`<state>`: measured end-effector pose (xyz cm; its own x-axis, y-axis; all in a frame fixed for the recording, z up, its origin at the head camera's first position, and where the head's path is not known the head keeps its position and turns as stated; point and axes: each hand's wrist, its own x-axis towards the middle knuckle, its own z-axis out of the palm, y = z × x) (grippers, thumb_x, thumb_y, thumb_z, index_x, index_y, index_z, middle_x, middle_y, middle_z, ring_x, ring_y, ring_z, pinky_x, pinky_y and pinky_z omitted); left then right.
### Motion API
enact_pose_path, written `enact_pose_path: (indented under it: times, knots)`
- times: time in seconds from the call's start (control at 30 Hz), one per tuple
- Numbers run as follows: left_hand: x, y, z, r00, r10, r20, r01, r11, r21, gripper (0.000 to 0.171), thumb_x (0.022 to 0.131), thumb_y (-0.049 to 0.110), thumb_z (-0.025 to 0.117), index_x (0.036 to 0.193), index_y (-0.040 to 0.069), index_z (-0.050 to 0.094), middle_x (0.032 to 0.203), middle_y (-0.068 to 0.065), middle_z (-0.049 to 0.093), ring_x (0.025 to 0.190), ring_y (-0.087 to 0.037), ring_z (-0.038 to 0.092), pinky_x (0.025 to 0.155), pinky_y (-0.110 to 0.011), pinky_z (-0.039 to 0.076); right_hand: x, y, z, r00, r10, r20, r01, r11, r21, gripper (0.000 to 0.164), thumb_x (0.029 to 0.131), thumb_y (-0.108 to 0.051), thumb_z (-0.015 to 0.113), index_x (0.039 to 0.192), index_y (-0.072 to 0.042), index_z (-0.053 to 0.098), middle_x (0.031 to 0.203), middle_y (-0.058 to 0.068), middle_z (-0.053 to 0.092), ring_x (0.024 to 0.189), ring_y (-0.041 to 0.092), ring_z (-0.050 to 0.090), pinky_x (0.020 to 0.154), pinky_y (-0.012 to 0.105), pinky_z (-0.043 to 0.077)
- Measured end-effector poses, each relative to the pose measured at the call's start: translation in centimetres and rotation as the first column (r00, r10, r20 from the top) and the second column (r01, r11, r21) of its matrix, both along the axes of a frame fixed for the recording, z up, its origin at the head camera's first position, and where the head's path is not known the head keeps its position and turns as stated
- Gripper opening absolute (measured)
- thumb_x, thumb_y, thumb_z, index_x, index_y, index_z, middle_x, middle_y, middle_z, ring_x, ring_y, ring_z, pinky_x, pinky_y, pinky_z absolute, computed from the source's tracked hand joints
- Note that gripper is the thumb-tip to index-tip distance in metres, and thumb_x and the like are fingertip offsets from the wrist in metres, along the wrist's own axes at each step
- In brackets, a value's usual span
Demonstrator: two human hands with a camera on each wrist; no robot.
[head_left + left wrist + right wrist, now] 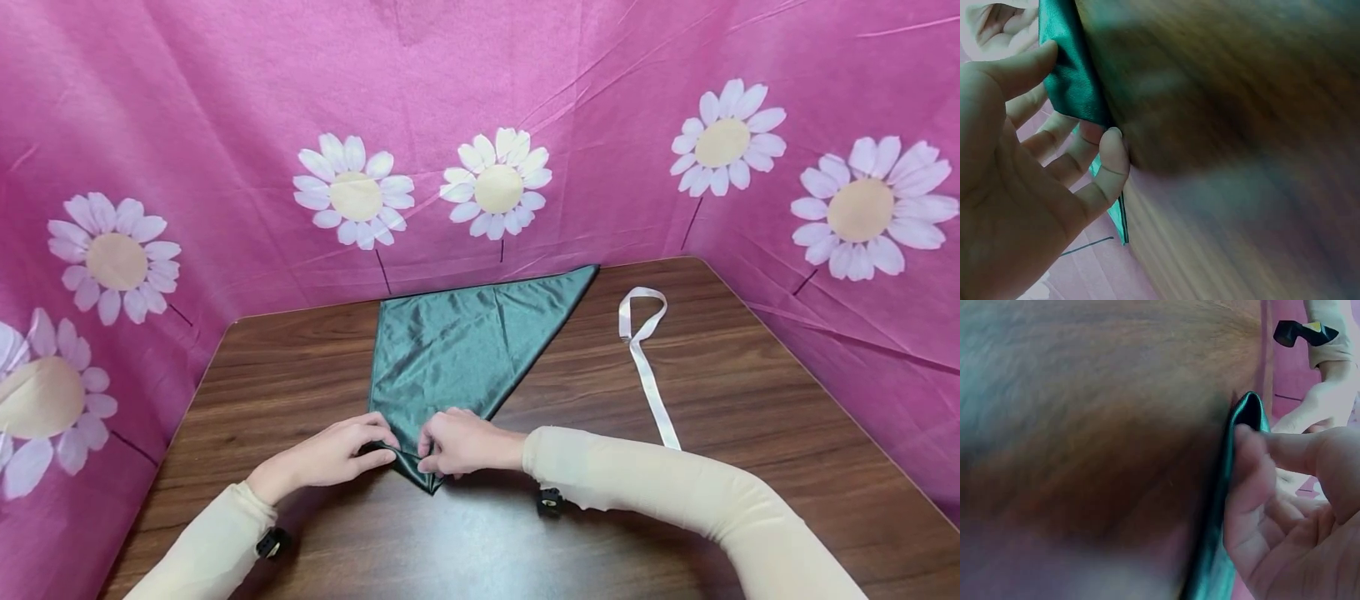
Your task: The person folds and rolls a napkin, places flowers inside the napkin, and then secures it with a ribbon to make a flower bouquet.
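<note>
While the left hand point(337, 450) pinches the near left edge of a dark green satin cloth point(450, 342) between thumb and fingers, the right hand point(467, 443) nips the fabric just beside it, near the corner pointing toward the person, its fingers curled. Spread on the wood-grain table point(292, 367), the cloth reaches back to the far edge, where a pink daisy-print curtain point(225, 125) hangs. Right of the cloth, apart from it, lies a looped white ribbon point(648, 383).

No text, label, brand, number or sign can be read in any view.
</note>
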<state>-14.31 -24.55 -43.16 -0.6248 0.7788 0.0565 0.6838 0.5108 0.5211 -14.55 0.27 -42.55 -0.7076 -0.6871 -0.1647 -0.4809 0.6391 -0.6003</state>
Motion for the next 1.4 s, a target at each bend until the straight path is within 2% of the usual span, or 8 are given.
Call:
enact_pose_path:
  times: [0.13,0.27,0.47,0.63,0.83,1.13,1.27,1.4]
  knots:
    - [-0.3,0.2,0.3,0.999,-0.009,0.051,0.011,1.000,-0.028,0.012,0.104,0.021,0.060,0.107,0.018,0.071,0.105,0.011,0.058,0.096,-0.002,0.058,0.085,-0.030,0.051,-0.1,0.5,0.5,0.991,0.015,-0.135,-0.016,1.000,-0.008,0.022,0.089,-0.036,0.080,0.098,-0.016,0.076,0.065,-0.022,0.060,0.062,-0.009,0.055,0.070,0.017,0.047]
    - [-0.8,0.4,0.7,0.995,-0.038,0.092,0.042,0.998,-0.043,0.012,0.105,0.021,0.059,0.103,0.018,0.071,0.102,0.012,0.058,0.093,-0.002,0.057,0.082,-0.031,0.051,0.3,0.6,0.4,0.982,0.046,-0.181,-0.048,0.999,-0.010,0.039,0.086,-0.049,0.079,0.105,-0.015,0.077,0.071,-0.022,0.062,0.064,-0.010,0.055,0.068,0.016,0.048]
    - [-1.1,0.8,1.0,0.988,-0.048,0.150,0.057,0.997,-0.057,0.013,0.105,0.022,0.058,0.099,0.019,0.069,0.096,0.012,0.059,0.087,-0.002,0.055,0.077,-0.028,0.049,0.8,0.5,-0.2,0.970,0.070,-0.233,-0.066,0.998,0.023,0.031,0.085,-0.044,0.082,0.100,-0.018,0.077,0.066,-0.023,0.060,0.061,-0.011,0.053,0.063,0.014,0.047]
    - [-1.1,0.9,0.8,0.988,-0.006,0.151,0.014,0.999,-0.048,0.012,0.105,0.022,0.058,0.105,0.016,0.068,0.097,0.013,0.063,0.088,-0.003,0.056,0.080,-0.031,0.050,0.7,0.5,-0.5,0.979,0.067,-0.194,-0.069,0.998,0.000,0.015,0.088,-0.025,0.079,0.099,-0.016,0.076,0.060,-0.022,0.059,0.062,-0.010,0.054,0.073,0.018,0.048]
    - [-0.9,0.7,0.2,0.998,0.019,0.058,-0.017,1.000,-0.023,0.008,0.103,0.019,0.062,0.109,0.016,0.066,0.100,0.011,0.059,0.085,-0.003,0.053,0.078,-0.030,0.049,0.5,0.5,-0.3,0.993,0.026,-0.116,-0.027,1.000,-0.013,0.022,0.089,-0.022,0.079,0.108,-0.013,0.073,0.065,-0.021,0.063,0.068,-0.009,0.058,0.096,0.026,0.045]
    - [-0.8,0.4,-0.2,1.000,0.004,0.025,-0.005,1.000,0.019,0.020,0.097,0.000,0.063,0.113,0.012,0.065,0.108,0.002,0.060,0.093,-0.006,0.057,0.081,-0.031,0.052,0.6,0.7,-0.5,0.997,0.013,-0.081,-0.015,1.000,-0.025,0.020,0.090,-0.020,0.077,0.107,-0.015,0.067,0.064,-0.020,0.058,0.065,-0.005,0.056,0.094,0.026,0.044]
    - [-0.8,0.3,-0.3,0.999,0.011,0.040,-0.012,1.000,0.023,0.014,0.100,0.015,0.066,0.113,0.016,0.068,0.106,0.005,0.059,0.082,-0.004,0.054,0.071,-0.026,0.049,0.5,0.8,-0.6,0.999,0.003,-0.047,-0.005,0.999,-0.036,0.019,0.091,-0.019,0.076,0.107,-0.015,0.066,0.061,-0.019,0.058,0.054,-0.004,0.056,0.093,0.023,0.043]
    - [-0.9,0.4,-0.4,1.000,-0.005,0.015,0.004,1.000,0.025,0.023,0.095,0.031,0.074,0.113,0.018,0.070,0.103,0.006,0.058,0.075,-0.006,0.051,0.066,-0.022,0.045,0.4,0.9,-0.7,1.000,-0.017,-0.002,0.017,0.999,-0.047,0.018,0.092,-0.017,0.076,0.105,-0.015,0.065,0.059,-0.017,0.059,0.042,0.000,0.056,0.080,0.017,0.047]
